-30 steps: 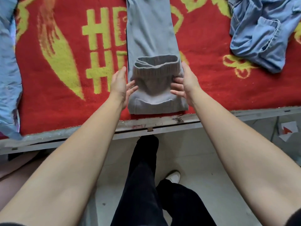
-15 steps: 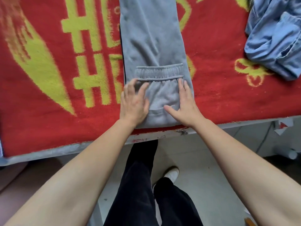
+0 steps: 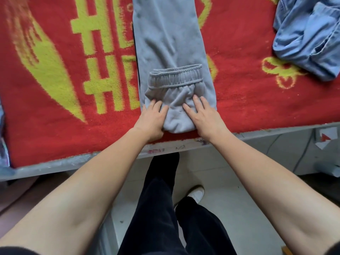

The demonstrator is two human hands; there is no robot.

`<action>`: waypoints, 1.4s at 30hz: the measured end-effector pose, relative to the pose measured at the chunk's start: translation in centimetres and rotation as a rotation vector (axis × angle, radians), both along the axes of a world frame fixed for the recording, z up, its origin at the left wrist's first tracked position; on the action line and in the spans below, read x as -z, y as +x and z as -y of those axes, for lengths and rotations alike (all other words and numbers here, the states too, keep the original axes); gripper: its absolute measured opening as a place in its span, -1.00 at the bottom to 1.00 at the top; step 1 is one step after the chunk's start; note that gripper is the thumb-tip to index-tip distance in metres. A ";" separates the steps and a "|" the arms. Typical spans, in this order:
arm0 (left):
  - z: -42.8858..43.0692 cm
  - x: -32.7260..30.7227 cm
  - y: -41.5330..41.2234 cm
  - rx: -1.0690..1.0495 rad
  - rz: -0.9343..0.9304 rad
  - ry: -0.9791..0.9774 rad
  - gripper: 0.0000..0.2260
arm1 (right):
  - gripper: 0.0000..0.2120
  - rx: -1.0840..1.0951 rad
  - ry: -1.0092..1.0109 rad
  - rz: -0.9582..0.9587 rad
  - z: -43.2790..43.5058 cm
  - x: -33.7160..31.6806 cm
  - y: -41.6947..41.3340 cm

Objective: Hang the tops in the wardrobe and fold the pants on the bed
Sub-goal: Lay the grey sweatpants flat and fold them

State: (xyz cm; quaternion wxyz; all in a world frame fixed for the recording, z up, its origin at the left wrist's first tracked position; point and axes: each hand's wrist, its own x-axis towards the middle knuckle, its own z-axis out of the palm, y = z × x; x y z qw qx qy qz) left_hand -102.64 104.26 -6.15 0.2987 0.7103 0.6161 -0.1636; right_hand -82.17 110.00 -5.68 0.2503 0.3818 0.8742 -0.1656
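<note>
Grey pants (image 3: pixel 165 37), waistband (image 3: pixel 176 76) doubled over, lie beneath flat-spread left hand (image 3: pixel 152 120) and right hand (image 3: pixel 206 116).

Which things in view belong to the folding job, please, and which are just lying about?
In the job:
grey sweatpants, waistband end folded over
left hand and right hand, both pressing flat on the fold
blue denim garment, crumpled, probably next

Lying about:
red blanket, merely underneath
paper scrap on the floor
</note>
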 end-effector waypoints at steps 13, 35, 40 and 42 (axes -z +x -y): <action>-4.9 -8.4 -4.1 -0.477 0.434 -0.228 -0.49 | -0.59 0.295 -0.278 -0.227 -7.7 -8.9 0.8; -17.6 0.8 -9.0 -0.376 -0.020 0.406 -0.48 | -0.43 0.208 0.251 -0.240 -20.6 1.0 -8.8; -18.6 4.5 -10.1 -0.328 -0.030 0.155 -0.41 | -0.41 0.296 0.012 -0.081 -20.9 3.9 -9.2; -19.1 5.1 -10.3 -0.320 -0.041 0.119 -0.37 | -0.40 0.303 -0.036 -0.053 -21.6 4.3 -9.5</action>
